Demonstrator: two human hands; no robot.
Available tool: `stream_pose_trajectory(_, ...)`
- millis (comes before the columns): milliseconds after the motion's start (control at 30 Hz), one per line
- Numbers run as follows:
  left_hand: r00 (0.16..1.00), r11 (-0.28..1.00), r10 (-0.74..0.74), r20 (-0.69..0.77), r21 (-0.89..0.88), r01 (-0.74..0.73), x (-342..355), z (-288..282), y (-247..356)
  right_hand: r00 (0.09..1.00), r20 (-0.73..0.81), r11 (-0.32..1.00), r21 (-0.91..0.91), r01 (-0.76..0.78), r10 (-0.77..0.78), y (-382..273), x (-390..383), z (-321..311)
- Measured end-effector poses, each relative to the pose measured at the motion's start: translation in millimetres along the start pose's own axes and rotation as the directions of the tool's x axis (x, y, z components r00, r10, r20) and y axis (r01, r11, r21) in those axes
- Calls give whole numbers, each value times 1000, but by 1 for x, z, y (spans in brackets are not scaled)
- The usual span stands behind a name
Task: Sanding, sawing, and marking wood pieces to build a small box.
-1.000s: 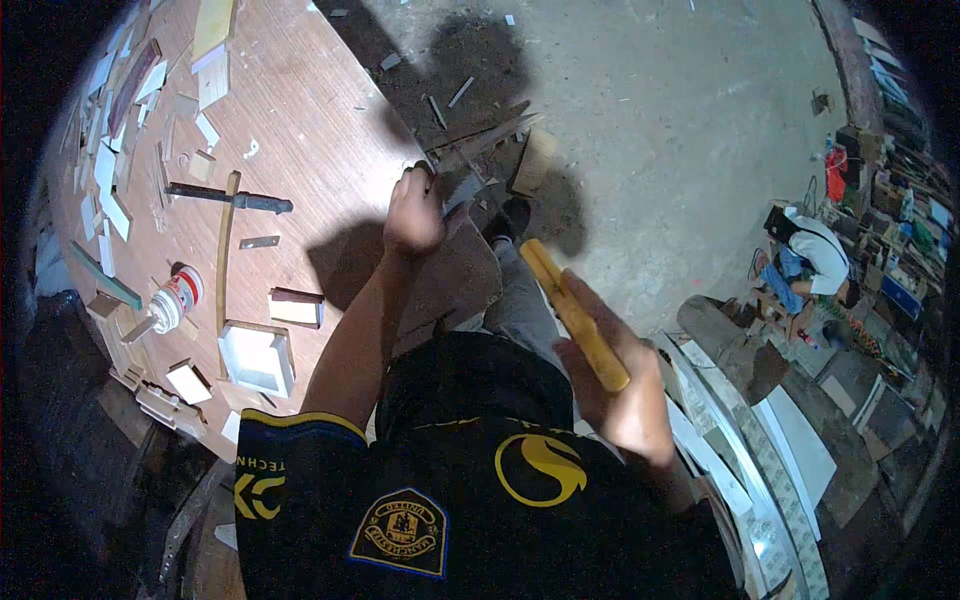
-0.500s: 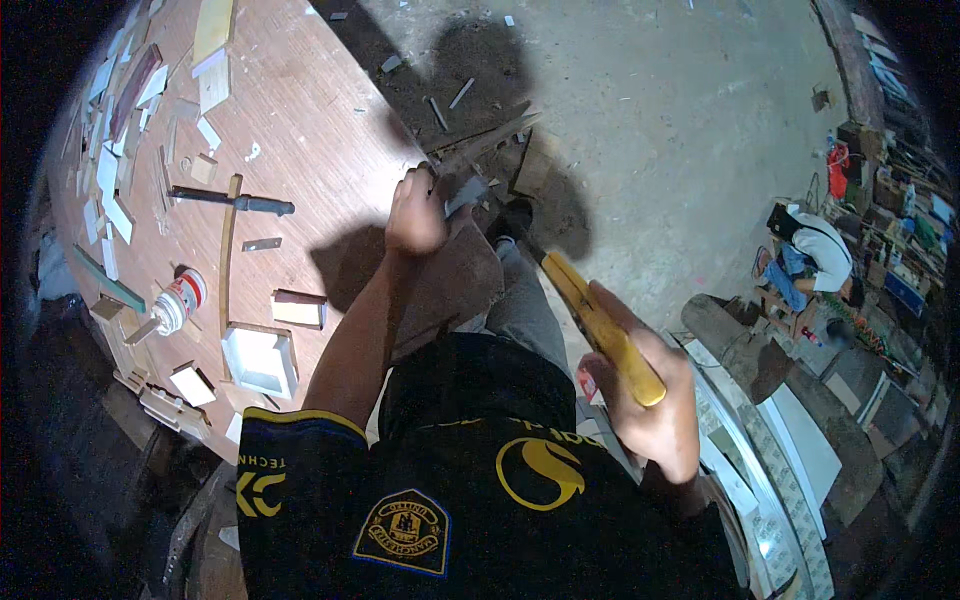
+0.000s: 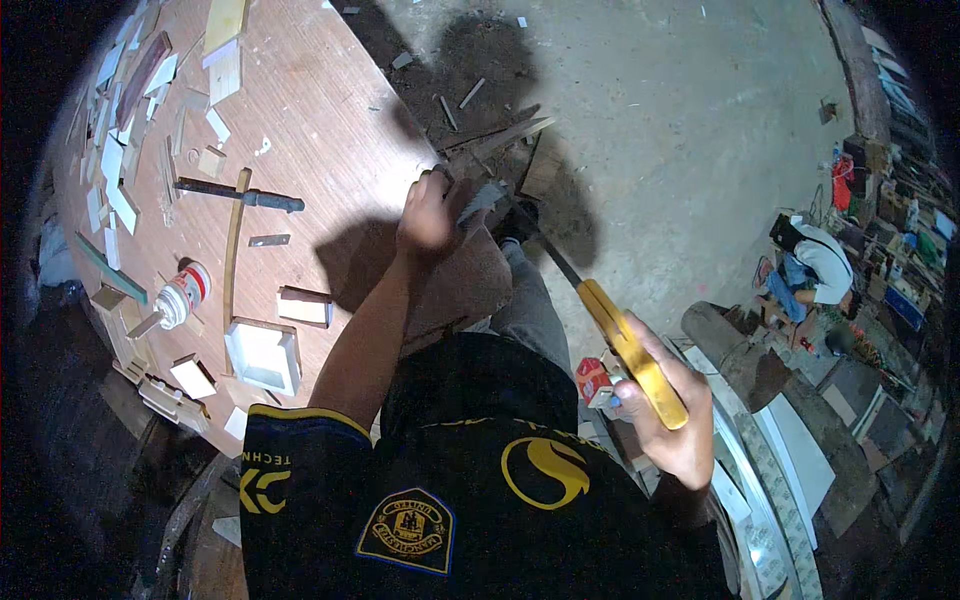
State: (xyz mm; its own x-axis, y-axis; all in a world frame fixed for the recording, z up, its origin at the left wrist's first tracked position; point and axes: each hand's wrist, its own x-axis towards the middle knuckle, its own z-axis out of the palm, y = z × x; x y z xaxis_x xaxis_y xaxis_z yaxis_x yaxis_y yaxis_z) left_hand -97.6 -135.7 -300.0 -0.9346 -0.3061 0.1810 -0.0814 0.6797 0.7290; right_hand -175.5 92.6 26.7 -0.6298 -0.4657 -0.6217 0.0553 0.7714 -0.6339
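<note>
My right hand (image 3: 665, 420) is closed round the yellow handle (image 3: 628, 350) of a saw, whose dark blade (image 3: 555, 255) slants up toward the bench's front edge. A small red-and-white pack (image 3: 595, 382) shows beside my right thumb. My left hand (image 3: 428, 215) is closed at the right edge of the wooden bench (image 3: 300, 110), next to a grey piece (image 3: 480, 200) and some thin strips; what it grips is hidden.
On the bench are scraps (image 3: 125, 200), a dark tool (image 3: 265, 200), a wood strip (image 3: 232, 260), a glue tub (image 3: 183, 295) and a white tray (image 3: 262, 355). Boards (image 3: 800, 450) lie at lower right. A crouching person (image 3: 810, 260) is among clutter at right.
My right hand has moved right and down with the saw, baring more of its blade and the red pack. My left hand stays at the bench edge, shifted slightly in view.
</note>
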Motion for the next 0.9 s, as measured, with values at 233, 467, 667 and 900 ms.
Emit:
stream_pose_trajectory(233,996,994,-83,28,-72,85,4,3,1,991,-49,992,6,126,-126,14,0,12)
stream_pose_trajectory(467,998,983,-67,-2,-172,66,-4,11,-4,997,9,991,102,-81,81,12,14,18)
stream_pose_trajectory(667,996,995,59,-66,90,-53,3,-1,6,1000,9,1000,-12,8,-8,4,9,6)
stream_pose_trajectory(900,991,995,91,-95,43,-87,2,9,-4,999,46,999,-31,25,-23,-9,9,-1)
